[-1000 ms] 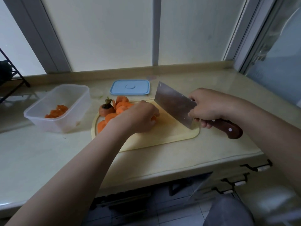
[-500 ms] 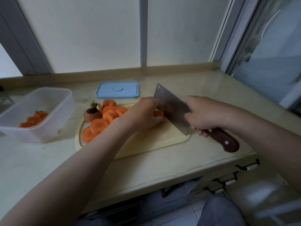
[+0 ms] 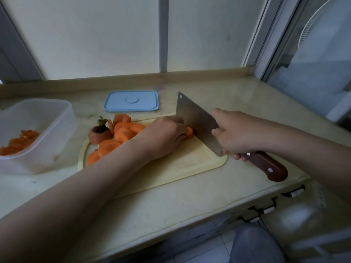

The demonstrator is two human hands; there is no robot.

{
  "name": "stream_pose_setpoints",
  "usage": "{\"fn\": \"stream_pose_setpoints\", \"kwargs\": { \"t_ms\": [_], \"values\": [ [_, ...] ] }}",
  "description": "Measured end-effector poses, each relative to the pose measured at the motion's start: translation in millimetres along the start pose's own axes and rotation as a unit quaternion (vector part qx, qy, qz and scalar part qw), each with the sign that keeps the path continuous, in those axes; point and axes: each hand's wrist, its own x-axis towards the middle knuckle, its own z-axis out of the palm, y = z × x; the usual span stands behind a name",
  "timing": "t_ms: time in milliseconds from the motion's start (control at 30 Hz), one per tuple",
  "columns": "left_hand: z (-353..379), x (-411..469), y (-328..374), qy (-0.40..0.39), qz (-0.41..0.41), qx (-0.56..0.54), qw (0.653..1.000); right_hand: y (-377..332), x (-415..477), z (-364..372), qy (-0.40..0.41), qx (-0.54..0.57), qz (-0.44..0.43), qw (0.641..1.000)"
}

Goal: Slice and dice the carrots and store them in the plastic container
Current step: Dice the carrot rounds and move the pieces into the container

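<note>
Orange carrot piece (image 3: 189, 132) lay mid cutting board (image 3: 190, 168), the left hand (image 3: 165, 135) curling its grip over it. The cleaver (image 3: 195, 120) stood against it at three o'clock, the right hand (image 3: 235, 133) with its grip clamped round the handle. Firm, round and likely to roll, it probably needed pinning from above. Slices (image 3: 121, 133) lay at nine o'clock, with the plastic container (image 3: 47, 145) beyond them.

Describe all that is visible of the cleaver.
The cleaver has a broad rectangular steel-looking blade with a small hole in one top corner and a dark reddish-brown handle with pale rivets. The right hand grips the handle near the blade. Its edge meets the cutting board beside a carrot piece held by the left hand.
</note>
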Motion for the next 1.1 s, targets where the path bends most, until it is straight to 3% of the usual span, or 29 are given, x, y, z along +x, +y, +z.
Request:
{"fn": "stream_pose_setpoints", "kwargs": {
  "t_ms": [367, 633, 1100],
  "values": [
    [1, -9, -1, 0.037, 0.02, -0.02, 0.999, 4, 6, 8, 0.045, -0.037, 0.015, 0.998],
    [-2, -12, -1, -0.002, 0.007, -0.008, 1.0, 7, -9, 2, 0.089, 0.003, 0.026, 0.996],
    [-6, -13, 1, -0.034, -0.008, 0.011, 0.999, -3, -18, -1, 0.062, -0.01, 0.018, 0.998]
  ]
}}
